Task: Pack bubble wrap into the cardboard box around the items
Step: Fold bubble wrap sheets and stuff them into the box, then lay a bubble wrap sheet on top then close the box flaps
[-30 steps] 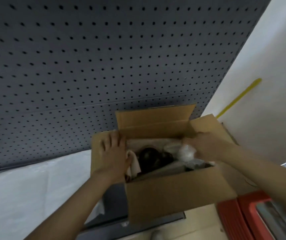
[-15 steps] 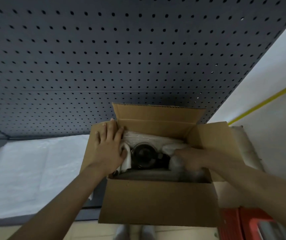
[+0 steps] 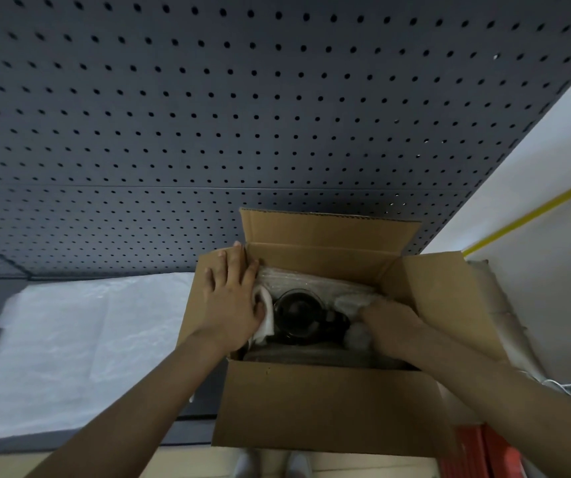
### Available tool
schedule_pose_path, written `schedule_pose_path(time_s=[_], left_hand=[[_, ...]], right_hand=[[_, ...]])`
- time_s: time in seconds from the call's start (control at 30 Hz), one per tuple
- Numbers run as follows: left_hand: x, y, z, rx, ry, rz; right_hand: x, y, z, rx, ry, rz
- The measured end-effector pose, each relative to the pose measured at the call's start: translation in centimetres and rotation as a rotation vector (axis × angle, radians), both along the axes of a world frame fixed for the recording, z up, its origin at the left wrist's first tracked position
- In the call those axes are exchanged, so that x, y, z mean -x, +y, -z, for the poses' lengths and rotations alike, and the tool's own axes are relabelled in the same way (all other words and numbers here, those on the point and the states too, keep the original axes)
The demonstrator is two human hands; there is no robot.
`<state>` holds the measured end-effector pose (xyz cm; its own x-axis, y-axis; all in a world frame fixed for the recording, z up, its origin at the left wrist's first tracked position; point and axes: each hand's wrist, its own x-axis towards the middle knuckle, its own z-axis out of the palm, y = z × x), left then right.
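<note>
An open cardboard box point(image 3: 325, 405) stands in front of me at the table's edge, flaps spread. Inside it lies a dark round item point(image 3: 297, 310) with clear bubble wrap point(image 3: 311, 279) along the far wall. My left hand point(image 3: 232, 298) lies flat on the left flap, fingers apart, its thumb against a white folded piece of wrap point(image 3: 267, 317) at the box's left inner side. My right hand point(image 3: 391, 326) is down inside the right part of the box, fingers curled on a wad of bubble wrap point(image 3: 356, 334) beside the dark item.
A sheet of bubble wrap point(image 3: 70, 339) lies spread on the dark table left of the box. A dark pegboard point(image 3: 242, 115) rises behind. More wrap point(image 3: 504, 326) lies right of the box against a white wall. A red crate point(image 3: 484, 453) sits low right.
My right hand has gone from the box's upper right rim down into the box with the wad of wrap. My left hand has stayed on the left flap.
</note>
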<state>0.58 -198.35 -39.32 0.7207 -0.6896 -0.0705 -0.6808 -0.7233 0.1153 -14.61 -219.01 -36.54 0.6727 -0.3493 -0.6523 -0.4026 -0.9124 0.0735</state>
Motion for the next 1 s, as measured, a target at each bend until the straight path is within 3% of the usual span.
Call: schedule_pose_path(time_s=[0.07,0.17,0.2,0.4,0.6,0.87,1.0], left_hand=[[0.0,0.1,0.0,-0.002,0.006,0.001],[0.1,0.0,-0.1,-0.020,0.007,0.005],[0.1,0.0,-0.1,-0.025,0.007,0.005],[0.1,0.0,-1.0,-0.084,-0.003,0.004],[0.4,2.7,-3.0,0.039,0.059,0.020],[-4.8,13.4,-4.3,0.172,0.088,0.020],[-8.7,21.6,-2.9,0.114,0.105,0.016]], right_hand=[[-0.9,0.2,-0.2,0.028,0.002,0.020],[-2.3,1.1,0.3,0.079,0.356,-0.044],[-2.4,1.4,0.7,0.062,0.370,-0.056],[-1.1,1.4,-0.1,0.063,0.099,-0.018],[-1.4,3.6,-1.5,0.144,-0.186,-0.012],[-7.3,15.0,-4.9,0.140,-0.673,-0.048],[-10.7,23.6,-4.9,0.126,-0.930,-0.099]])
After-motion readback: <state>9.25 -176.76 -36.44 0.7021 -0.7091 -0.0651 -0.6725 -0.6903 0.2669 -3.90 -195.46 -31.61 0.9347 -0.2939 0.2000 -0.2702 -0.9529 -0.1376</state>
